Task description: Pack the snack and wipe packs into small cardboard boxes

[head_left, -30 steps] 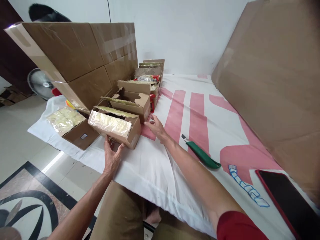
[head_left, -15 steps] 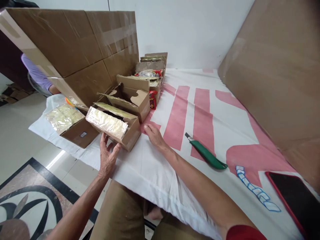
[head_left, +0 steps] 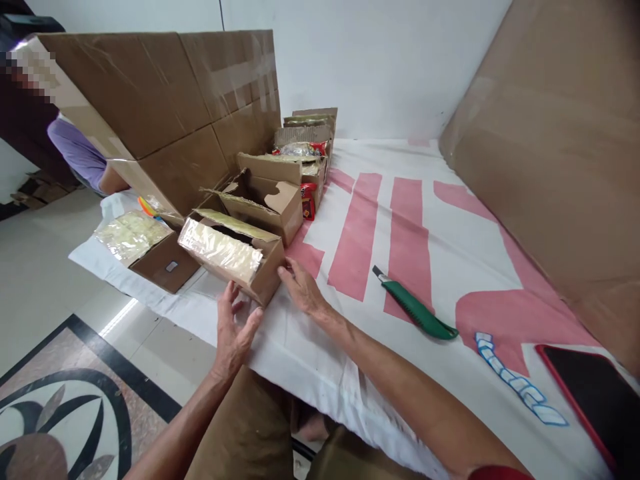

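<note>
In front of me lies a small open cardboard box [head_left: 265,283], its near flap lined with shiny, pale gold film. My left hand [head_left: 235,333] is at the box's near side, thumb and fingers apart, holding nothing. At the right end of the box is my right hand [head_left: 303,288], its fingers stretched toward the corner; whether the fingertips touch the cardboard is hard to tell. Just behind stands another open box [head_left: 287,210] with a cut-out in its flap. To the left sits a box [head_left: 167,267] with a shiny film-lined flap and a small white label.
A green box cutter [head_left: 417,308] lies on the white and pink cloth [head_left: 355,233], near a strip of blue-edged stickers [head_left: 515,380] and a red-cased phone [head_left: 590,400]. Large cartons [head_left: 150,100] wall the left. Red packets [head_left: 307,200] sit by farther boxes. A person's purple sleeve [head_left: 83,153] shows.
My right hand has come closer to the box's right end. My left hand has shifted right and slightly down along its near side. The view has moved slightly.
</note>
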Demonstrator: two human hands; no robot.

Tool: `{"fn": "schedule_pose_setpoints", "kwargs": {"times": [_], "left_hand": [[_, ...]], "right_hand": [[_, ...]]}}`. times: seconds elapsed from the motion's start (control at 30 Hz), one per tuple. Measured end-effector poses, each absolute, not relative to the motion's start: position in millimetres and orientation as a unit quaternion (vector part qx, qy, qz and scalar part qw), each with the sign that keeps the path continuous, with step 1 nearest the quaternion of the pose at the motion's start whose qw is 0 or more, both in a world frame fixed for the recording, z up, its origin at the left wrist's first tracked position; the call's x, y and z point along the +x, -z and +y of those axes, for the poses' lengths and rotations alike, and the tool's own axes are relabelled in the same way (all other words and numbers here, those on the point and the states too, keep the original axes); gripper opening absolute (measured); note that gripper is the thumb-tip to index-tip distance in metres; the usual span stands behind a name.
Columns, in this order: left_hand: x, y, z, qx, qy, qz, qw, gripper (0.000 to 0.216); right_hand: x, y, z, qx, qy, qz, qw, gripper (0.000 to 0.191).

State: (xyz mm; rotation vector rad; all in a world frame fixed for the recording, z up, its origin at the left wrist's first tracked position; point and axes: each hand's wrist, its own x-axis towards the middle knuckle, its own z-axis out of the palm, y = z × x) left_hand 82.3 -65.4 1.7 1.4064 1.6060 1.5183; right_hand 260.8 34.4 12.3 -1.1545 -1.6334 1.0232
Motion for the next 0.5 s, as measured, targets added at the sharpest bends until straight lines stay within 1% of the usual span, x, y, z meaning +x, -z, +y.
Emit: {"fn": "schedule_pose_setpoints", "kwargs": {"times": [0.17,0.27,0.37,0.5], "left_hand": [[86,-10,-53,0.517,-0.553,0.608,0.241,0.083],[72,-15,-44,0.493,-0.572,0.62,0.212,0.091],[59,-19,-36,0.488,-0.577,0.618,0.218,0.105],[60,-18,-29,0.502,-0.576,0.599,0.241,0.107]], "right_hand": [[276,-9,51,-0.479,-0.4,-0.654,0.428,0.047],[280,-3,57,-0.494,-0.39,-0.645,0.433,0.054],[284,-2,72,-0.513,-0.375,-0.632,0.444,0.064],[283,-13,104,-0.53,-0.358,-0.62,0.454,0.069]]}}
